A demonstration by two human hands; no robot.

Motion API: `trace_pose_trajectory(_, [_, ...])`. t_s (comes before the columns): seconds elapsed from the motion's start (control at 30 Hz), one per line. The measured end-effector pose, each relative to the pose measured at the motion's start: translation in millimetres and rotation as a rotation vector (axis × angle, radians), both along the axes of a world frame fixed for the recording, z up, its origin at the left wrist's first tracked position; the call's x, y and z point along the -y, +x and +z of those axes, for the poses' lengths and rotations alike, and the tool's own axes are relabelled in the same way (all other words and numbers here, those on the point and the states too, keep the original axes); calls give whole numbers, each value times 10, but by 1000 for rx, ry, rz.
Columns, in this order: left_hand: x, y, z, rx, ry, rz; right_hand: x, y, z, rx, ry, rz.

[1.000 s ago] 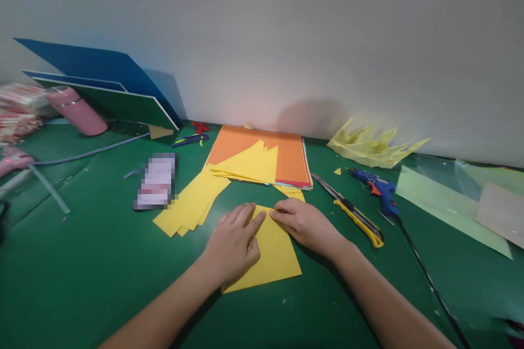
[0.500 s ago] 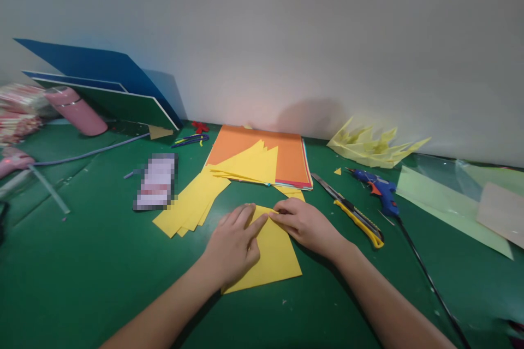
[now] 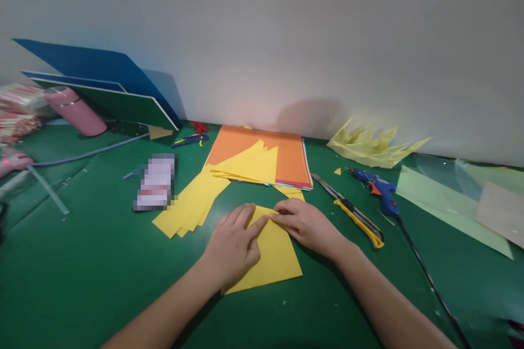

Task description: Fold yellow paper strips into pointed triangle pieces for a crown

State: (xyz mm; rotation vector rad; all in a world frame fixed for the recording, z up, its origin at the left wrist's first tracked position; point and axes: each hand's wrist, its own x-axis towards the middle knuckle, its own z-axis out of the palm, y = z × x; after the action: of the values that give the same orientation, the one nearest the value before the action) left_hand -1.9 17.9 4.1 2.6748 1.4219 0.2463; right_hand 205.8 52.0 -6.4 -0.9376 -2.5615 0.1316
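Observation:
A sheet of yellow paper point(image 3: 273, 259) lies flat on the green table in front of me. Pressing on its left half is my left hand point(image 3: 235, 242), fingers stretched out and the index finger pointing toward the top edge. My right hand point(image 3: 301, 223) has its fingers closed at the paper's upper right edge, and the two hands' fingertips nearly meet there. Just beyond, yellow strips point(image 3: 192, 204) fan out on the left. Several yellow paper triangles point(image 3: 254, 166) rest on a stack of orange and other coloured sheets point(image 3: 286, 147).
To the right are a yellow utility knife point(image 3: 356, 218) with its blade out, a blue glue gun point(image 3: 380, 191) with a black cord, and a pale yellow paper shape point(image 3: 372, 147). A phone point(image 3: 158, 180), pink bottle point(image 3: 77, 112) and leaning boards point(image 3: 110, 101) are left. A wall stands behind.

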Motion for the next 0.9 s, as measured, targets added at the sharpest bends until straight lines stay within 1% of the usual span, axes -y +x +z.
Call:
trace_pose_trajectory(0.13, [8,4,25,-7,-1,-1,-1,18,0,-70,-45,6])
trace_pose_trajectory(0.23, [11,9,43,-1,-4,-2,-3,30,-19,-166,-82,-29])
trace_pose_trajectory(0.33, [4,14,46,-7,3,-9,-10,16,-44,-183,-80,-58])
trace_pose_trajectory(0.5, [-4,19,25,-11,2,15,-31,-75,-63,-65,-87,-62])
trace_pose_trajectory(0.73, [4,25,-23,15,4,63,-15,-220,-12,192,-84,-134])
trace_pose_trajectory(0.9, [5,25,-53,43,4,69,-15,-240,-3,223,-93,-141])
